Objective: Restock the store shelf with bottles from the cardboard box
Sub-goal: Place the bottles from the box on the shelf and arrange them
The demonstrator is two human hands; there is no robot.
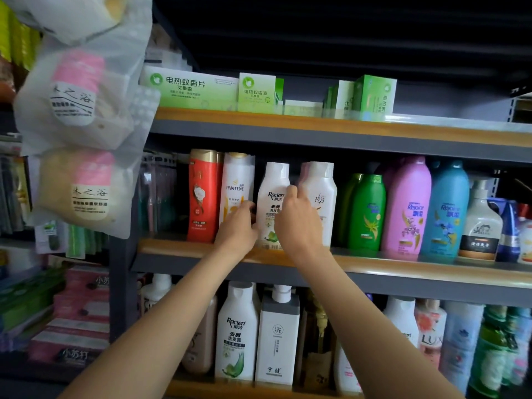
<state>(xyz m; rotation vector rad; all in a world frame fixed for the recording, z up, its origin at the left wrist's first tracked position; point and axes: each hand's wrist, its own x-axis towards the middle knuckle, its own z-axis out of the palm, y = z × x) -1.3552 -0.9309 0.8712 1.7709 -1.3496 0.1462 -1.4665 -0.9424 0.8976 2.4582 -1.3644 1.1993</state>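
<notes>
On the middle shelf (374, 264), a grey metal board with a wooden front lip, a white plastic Raclen shampoo bottle (272, 197) stands upright between a white Pantene bottle (236, 185) and another white bottle (321, 197). The left hand (237, 228) curls its grip round the Raclen bottle's left edge. The right hand (299, 223) wraps its right side, thumb on the front.

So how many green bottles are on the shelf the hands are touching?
2. One green bottle stands right of the white bottles, beside the pink bottle. A second green bottle peeks out behind its left side. More may hide further back.
</notes>
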